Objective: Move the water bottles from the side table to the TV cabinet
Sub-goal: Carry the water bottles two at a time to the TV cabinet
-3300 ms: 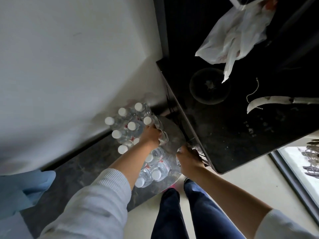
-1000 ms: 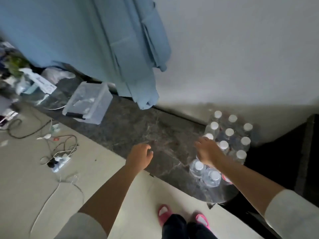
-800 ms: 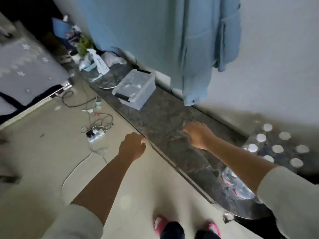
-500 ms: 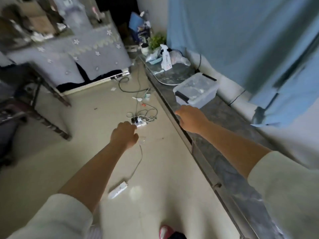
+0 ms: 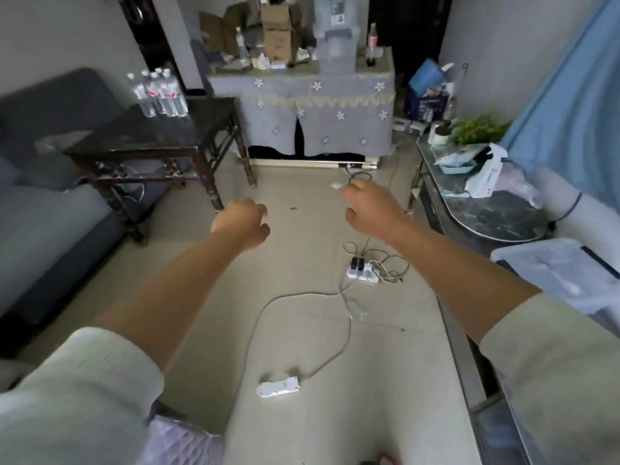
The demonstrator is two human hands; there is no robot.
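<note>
A pack of water bottles (image 5: 159,94) stands at the far left corner of the dark side table (image 5: 157,129), well apart from the left hand (image 5: 241,224) and right hand (image 5: 370,209), both stretched forward over the floor, fingers loosely curled, holding nothing.

Clear plastic water bottles (image 5: 160,94), glossy dark side table (image 5: 157,129) (carved wood legs), marbled TV cabinet (image 5: 486,209)
</note>
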